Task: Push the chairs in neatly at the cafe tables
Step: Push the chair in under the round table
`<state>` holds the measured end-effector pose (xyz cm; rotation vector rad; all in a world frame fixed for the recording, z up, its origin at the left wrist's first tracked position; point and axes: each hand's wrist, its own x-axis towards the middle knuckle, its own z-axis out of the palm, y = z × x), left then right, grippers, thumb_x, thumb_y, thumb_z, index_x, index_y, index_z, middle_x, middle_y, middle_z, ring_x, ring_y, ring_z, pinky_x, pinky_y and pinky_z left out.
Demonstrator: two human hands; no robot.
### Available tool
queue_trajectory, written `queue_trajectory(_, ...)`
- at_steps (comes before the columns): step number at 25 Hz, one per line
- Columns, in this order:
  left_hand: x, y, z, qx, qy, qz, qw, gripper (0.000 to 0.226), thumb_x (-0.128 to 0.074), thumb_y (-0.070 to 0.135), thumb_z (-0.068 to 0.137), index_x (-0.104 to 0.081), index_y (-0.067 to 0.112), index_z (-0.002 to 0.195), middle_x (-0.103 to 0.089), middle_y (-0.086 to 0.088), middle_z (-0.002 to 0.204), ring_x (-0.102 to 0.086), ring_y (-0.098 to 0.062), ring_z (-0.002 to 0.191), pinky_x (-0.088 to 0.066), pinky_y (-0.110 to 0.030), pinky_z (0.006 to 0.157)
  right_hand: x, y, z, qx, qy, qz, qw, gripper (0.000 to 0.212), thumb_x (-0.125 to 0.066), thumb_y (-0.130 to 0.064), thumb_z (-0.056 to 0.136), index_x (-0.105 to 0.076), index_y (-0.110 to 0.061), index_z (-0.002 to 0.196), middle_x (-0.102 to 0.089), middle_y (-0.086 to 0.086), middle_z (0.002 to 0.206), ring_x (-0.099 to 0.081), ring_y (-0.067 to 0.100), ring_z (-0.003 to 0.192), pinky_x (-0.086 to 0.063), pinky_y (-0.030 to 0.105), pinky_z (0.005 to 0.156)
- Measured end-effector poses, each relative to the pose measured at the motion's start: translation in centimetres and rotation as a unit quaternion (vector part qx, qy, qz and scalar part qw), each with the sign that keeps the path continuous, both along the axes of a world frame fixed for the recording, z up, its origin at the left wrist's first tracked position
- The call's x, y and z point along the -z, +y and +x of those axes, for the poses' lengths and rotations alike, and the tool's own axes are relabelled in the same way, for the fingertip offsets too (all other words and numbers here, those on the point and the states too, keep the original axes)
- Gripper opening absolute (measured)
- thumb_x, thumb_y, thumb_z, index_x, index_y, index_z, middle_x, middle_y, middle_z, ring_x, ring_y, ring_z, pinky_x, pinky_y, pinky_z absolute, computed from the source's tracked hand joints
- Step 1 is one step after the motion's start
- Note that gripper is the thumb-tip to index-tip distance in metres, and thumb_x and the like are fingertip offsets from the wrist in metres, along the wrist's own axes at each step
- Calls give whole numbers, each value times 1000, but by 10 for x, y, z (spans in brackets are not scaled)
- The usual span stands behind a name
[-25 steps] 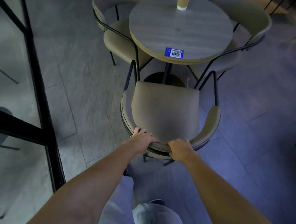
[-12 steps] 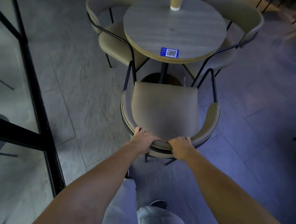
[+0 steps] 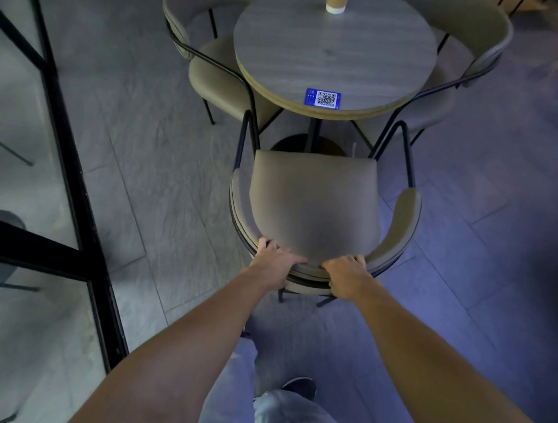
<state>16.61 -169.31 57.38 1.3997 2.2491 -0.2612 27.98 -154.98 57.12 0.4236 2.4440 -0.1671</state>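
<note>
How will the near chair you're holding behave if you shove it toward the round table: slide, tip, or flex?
The near chair probably slides rather than rolls: its thin black legs show no wheels, and the tiled floor looks smooth. With the left hand and right hand gripping high on the backrest, a hard shove might tip it. Its metal frame likely stays stiff.

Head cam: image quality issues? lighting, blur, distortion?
Head view: dim, with a blue-violet cast over the floor at right; wide-angle bending of the black frame at left; soft blur toward the top right corner; hands and chair stay sharp.
</note>
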Motion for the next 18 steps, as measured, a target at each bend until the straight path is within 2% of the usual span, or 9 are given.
queue_trajectory(18,-1,-9,-1,-10,-30,-3,999,64,-66,18,88,-44,44,143,-57,1,129,-46,-27,120,-20,-45,107,3,-13,4,10,8,-3,1000,37,-52,-15,93,-59,-24,128,-64,7,121,-54,29,116,-33,42,104)
